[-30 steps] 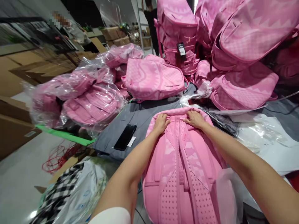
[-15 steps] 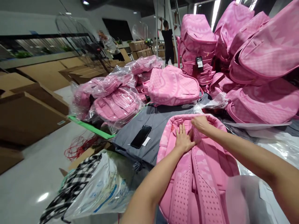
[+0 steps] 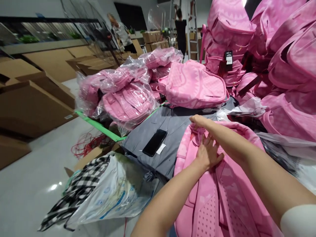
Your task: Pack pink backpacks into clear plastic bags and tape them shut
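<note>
A pink backpack lies in front of me, its perforated shoulder straps facing up. My left hand presses on its upper part near the top loop, fingers spread and holding nothing. At the top left edge of the bag is my right hand, its fingers closed together. What they grip, if anything, is hidden from view. My right forearm crosses above the bag and covers part of its top.
On the grey cover lie a black phone and a white slip. Another pink backpack lies beyond, beside plastic-wrapped ones. Pink backpacks are stacked at right. A filled plastic bag is at lower left.
My right hand has moved left along the backpack's top to its left corner. My left hand stays on the upper part, fingers spread. The view has shifted a little.
</note>
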The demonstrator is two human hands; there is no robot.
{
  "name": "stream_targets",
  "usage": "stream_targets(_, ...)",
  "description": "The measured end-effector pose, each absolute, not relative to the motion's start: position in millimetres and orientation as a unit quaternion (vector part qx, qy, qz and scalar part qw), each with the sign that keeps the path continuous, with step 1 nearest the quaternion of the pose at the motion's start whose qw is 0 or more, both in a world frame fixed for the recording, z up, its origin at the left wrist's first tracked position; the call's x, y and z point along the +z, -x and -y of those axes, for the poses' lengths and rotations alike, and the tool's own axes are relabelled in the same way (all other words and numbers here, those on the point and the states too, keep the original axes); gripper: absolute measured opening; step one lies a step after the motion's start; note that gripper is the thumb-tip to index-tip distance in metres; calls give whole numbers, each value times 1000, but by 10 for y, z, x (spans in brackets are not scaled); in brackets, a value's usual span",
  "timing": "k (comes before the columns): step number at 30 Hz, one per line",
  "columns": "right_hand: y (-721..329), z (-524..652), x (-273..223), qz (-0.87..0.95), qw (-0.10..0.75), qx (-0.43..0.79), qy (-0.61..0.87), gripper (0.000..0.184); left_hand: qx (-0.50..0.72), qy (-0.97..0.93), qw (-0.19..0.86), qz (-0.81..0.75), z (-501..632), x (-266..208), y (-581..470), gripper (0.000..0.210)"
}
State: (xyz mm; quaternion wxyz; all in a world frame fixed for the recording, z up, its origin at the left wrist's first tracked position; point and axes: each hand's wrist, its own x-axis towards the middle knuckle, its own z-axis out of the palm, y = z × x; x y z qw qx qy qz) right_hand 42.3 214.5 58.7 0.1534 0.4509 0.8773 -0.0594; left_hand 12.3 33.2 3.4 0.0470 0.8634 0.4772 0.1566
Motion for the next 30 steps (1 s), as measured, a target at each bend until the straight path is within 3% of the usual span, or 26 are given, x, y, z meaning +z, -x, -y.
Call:
stream_targets(2,-439,-2095,586,-878,134,-57,-456,49,119,-892,69,-431,-403,44,-124,53)
stream_targets(6,-614,-1817,800,-894,58,-32,-444,44,120,-888,87,-434,-450,72,-130,56)
stream_targets(10,-921,-1530,959,-910,-7,-14,-414,23,129,-879,95,-449,-411,63,-131,60)
stream_targets(15,-971,-1344,812,-901,-37,-25,-432,6,112,-875,99,-460,-417,67,-142,55)
stream_targets(20,-656,-1194,902,-865,-135,-39,-482,16,108,-880,104,-452,-442,32,-131,54)
stream_targets(25,-1054,-708,1498,-813,-388,-117,-418,34,163,-870,109,-452,-434,-43,-132,58)
stream_targets(30,-2521,423,1737,-753,-373,-84,-535,51,120,-870,126,-461,-564,15,-136,62)
